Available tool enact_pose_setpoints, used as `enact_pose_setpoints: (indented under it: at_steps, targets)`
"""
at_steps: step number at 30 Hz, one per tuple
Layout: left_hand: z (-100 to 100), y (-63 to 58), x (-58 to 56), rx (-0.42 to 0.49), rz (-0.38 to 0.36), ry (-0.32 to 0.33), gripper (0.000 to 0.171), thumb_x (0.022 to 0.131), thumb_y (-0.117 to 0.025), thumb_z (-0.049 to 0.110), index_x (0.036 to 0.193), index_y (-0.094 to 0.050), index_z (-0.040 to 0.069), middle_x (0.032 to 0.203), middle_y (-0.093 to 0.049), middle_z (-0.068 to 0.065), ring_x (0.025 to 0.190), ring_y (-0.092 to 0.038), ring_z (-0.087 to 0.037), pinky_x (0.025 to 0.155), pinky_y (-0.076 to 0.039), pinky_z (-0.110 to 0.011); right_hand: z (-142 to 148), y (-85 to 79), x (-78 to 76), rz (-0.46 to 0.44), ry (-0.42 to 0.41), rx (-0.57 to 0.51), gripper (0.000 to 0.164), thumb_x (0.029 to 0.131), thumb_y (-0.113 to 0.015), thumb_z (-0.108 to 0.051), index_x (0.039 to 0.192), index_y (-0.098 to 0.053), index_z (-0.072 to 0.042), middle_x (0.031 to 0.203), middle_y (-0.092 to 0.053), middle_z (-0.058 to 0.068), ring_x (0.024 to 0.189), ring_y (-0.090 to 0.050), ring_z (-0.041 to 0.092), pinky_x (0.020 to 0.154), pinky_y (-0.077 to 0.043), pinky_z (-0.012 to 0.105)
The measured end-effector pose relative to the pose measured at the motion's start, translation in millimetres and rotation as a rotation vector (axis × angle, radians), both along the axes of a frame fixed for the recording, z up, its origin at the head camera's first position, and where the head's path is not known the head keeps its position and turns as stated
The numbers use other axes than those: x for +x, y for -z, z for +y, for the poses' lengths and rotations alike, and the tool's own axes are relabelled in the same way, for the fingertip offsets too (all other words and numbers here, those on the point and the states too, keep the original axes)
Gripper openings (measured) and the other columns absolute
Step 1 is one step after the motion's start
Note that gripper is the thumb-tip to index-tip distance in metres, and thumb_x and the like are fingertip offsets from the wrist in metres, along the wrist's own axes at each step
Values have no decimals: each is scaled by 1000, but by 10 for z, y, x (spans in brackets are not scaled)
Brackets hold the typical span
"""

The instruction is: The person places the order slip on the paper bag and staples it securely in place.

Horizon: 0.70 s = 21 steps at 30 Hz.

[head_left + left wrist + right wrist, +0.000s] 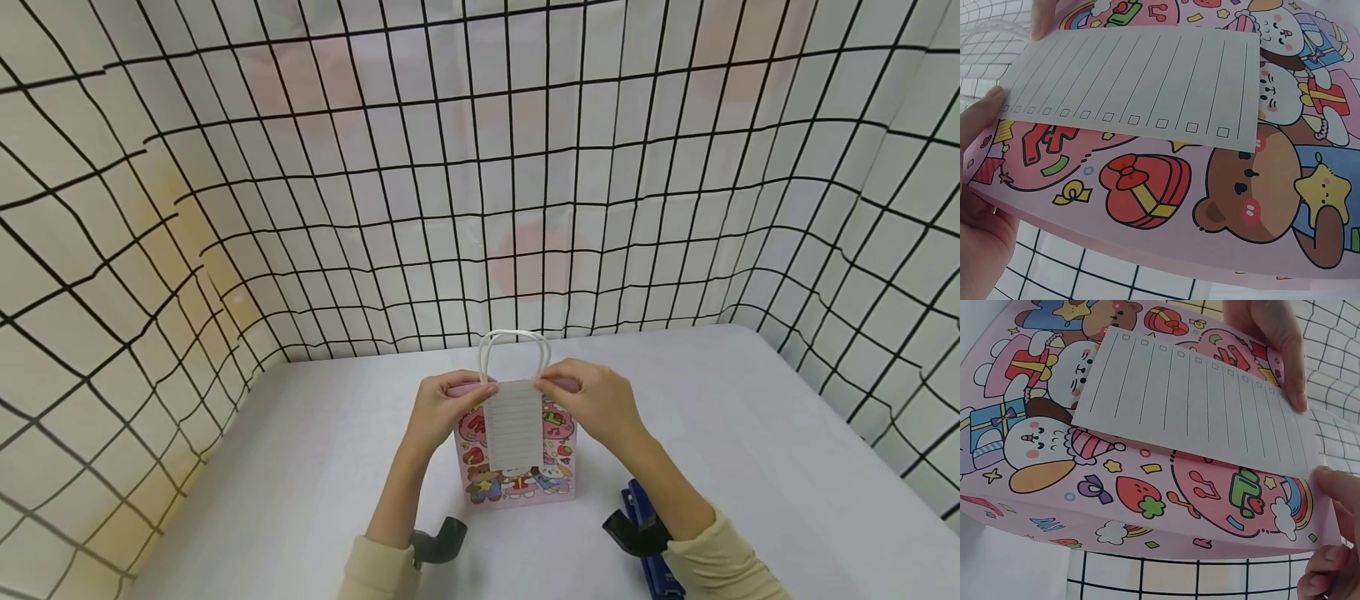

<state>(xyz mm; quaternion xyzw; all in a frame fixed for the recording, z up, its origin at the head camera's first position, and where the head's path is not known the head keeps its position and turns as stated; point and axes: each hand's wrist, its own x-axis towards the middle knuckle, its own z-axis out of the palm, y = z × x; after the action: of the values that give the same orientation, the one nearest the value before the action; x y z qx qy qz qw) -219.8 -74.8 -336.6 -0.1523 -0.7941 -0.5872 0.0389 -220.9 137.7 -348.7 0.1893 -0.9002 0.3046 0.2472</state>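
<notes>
A pink gift bag with cartoon animals and white rope handles stands upright on the table. Against its front hangs a white lined checklist paper, its top edge level with the bag's rim. My left hand pinches paper and rim together at the left corner, thumb in front. At the right corner my right hand does the same. In the left wrist view the checklist's lower end lifts slightly off the bag. Some fingers are hidden behind the bag.
A blue stapler-like tool lies on the white table, partly under the right forearm. Black wrist cameras sit at both sleeves. White walls with a black grid surround the table's back and sides.
</notes>
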Motion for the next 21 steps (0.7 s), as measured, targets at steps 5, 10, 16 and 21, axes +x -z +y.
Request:
enact_pose_setpoints:
  at_steps: [5,10,16,21]
  targets:
    - [12,4,1,8,-2,-3,18,82,-66,13,93,-69,-2,91,-69,-19,74,-66,-17,64,-51,-19,32,15,25,-58,-15,-86,21,82,-67,-26,99,-69,-14,105,-66,1,79,-64,18,63,-51,28]
    - [8,17,-3,18,14,-22,18,81,-67,13,92,-69,-1,89,-70,-19,72,-65,-13,63,-50,-18,107,41,81,-121,-37,-185,33,85,-64,-22,117,-59,-14,109,-60,4,56,-44,8,47,-39,19]
    - [13,20,2,19,11,-31,18,81,-67,14,92,-69,-1,88,-70,-19,72,-65,-12,63,-50,-18,208,134,202,-85,-6,-279,38,87,-60,-19,124,-52,-11,111,-58,6,70,-48,5,56,-43,16]
    - [19,16,1,17,13,-33,18,82,-67,14,92,-69,-1,88,-70,-18,72,-65,-12,64,-50,-18,293,228,327,-71,84,-258,34,89,-57,-19,122,-53,-11,113,-61,5,83,-49,3,70,-45,17]
